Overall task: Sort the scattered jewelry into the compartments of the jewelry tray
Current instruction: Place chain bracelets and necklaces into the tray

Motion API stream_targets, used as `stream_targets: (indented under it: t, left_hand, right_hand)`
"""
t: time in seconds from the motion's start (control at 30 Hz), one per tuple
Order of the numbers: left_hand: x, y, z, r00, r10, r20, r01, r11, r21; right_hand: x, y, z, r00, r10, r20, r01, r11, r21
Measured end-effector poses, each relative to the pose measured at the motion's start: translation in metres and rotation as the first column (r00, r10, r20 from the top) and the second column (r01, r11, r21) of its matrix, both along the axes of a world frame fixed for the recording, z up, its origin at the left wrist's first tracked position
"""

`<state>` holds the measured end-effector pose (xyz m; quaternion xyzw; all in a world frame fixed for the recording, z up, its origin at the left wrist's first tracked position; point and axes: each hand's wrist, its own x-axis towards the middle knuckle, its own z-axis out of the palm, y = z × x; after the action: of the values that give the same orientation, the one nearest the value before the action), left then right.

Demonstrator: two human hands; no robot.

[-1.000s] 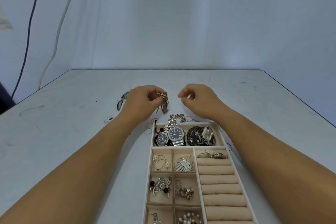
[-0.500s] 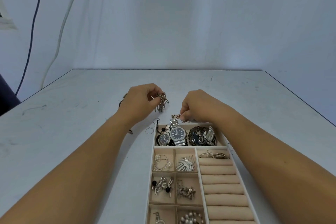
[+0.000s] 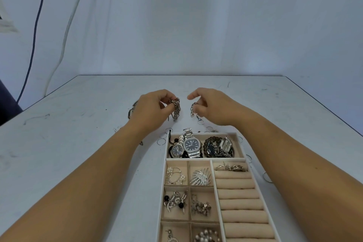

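Beige velvet lines the white-framed jewelry tray, which lies on the pale grey table close to the person. Its far long compartment holds a large silver watch with dark dial, a smaller round watch beside it, and on the right side a pile of dark chain bracelets with a square-faced watch on top. Below, the small square compartments hold one kind each: pearl hoop earrings, a silver fan-shaped brooch, earrings with black beads and a small cluster piece. The nearest two compartments are cut by the picture edge. In the right section with the beige rolls, two silver rings sit in the farthest slot. The writing on the watch dials is too small to read.

Beyond the tray, above the table, the left hand pinches a bunched silver chain between thumb and curled fingers. The right hand holds a short silver link chain that hangs down from its curled fingers. The two chains are near each other but apart. Thin wire hoops lie on the table just beside the tray's far left corner.
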<state>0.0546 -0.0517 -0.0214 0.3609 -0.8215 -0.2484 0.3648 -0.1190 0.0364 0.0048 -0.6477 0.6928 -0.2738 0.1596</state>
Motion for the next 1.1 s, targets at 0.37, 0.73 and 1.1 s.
stream_targets:
  t: [0.37,0.73,1.1]
  left_hand:
    - [0.0,-0.001,-0.001,1.0,-0.016,0.005,0.016,1.0,-0.018]
    - [-0.004,0.007,0.005,0.999,-0.035,-0.012,0.035,0.999,-0.002]
    - [-0.003,0.009,0.004,0.999,-0.041,0.032,0.041,0.999,0.007]
  right_hand:
    - [0.001,-0.003,-0.002,0.998,-0.033,0.053,0.04,0.989,-0.14]
    - [0.005,0.002,0.002,0.975,-0.113,-0.191,0.093,0.99,-0.107]
    - [-0.005,0.003,-0.004,0.978,-0.168,-0.12,0.179,0.98,0.084]
